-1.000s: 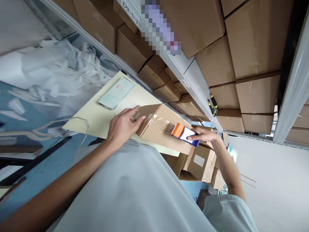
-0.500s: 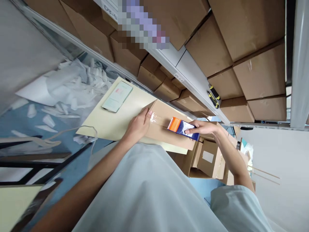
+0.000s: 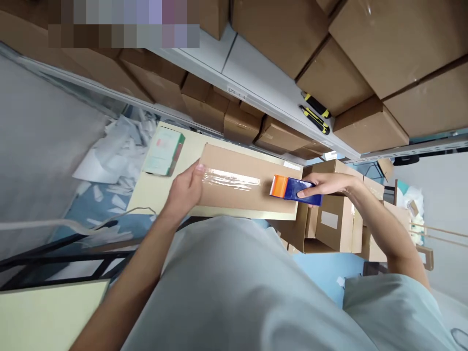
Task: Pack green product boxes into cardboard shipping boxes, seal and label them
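A long brown cardboard box (image 3: 234, 200) lies on the pale yellow table. My left hand (image 3: 184, 192) holds its left end, thumb at the top edge and the other fingers mostly hidden. Clear shiny packing tape (image 3: 234, 179) runs along the top of the box from that end towards the middle. In my right hand (image 3: 323, 184) is a blue tape dispenser (image 3: 302, 191) with an orange toothed front (image 3: 280, 186), over the right part of the box. A white label (image 3: 291, 165) shows at the box's far right corner.
A green-and-white small box (image 3: 163, 151) sits left on the table (image 3: 141, 195). Behind is a shelf (image 3: 263, 68) with cardboard boxes and two yellow-black utility knives (image 3: 315, 119). Open cartons (image 3: 338, 229) stand at right. White wrapping scraps (image 3: 113, 151) lie at left.
My right hand has drawn the tape dispenser rightwards along the box, and a longer strip of tape shows. My left hand still holds the left end. The view has turned and shifted.
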`<state>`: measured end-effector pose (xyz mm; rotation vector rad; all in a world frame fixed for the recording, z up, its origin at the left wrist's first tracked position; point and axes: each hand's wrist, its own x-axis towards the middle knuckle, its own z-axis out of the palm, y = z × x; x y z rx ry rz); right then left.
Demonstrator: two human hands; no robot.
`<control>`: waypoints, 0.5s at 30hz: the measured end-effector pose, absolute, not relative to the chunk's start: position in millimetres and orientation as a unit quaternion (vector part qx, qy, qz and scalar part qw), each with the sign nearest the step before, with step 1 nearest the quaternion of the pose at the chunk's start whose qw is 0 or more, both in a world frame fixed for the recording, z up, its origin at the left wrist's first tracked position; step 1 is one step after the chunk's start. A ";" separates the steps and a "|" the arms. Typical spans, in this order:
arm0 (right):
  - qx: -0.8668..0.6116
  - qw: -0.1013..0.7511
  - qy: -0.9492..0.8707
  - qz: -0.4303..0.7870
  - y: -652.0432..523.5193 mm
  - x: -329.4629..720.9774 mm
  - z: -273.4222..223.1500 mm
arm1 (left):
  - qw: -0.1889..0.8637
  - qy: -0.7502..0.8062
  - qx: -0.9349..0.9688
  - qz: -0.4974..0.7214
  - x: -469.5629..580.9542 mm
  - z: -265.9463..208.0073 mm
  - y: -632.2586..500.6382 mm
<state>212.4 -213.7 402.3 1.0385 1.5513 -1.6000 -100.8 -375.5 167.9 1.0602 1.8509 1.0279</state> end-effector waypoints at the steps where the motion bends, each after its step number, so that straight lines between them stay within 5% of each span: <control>1: 0.401 0.334 0.597 -0.610 -212.0 224.3 403.6 | 0.379 0.730 0.412 0.393 -101.0 170.4 -374.8; 15: 0.447 0.326 0.587 -0.591 -192.7 342.3 406.7 | 0.341 0.820 0.356 0.291 -96.9 180.5 -364.5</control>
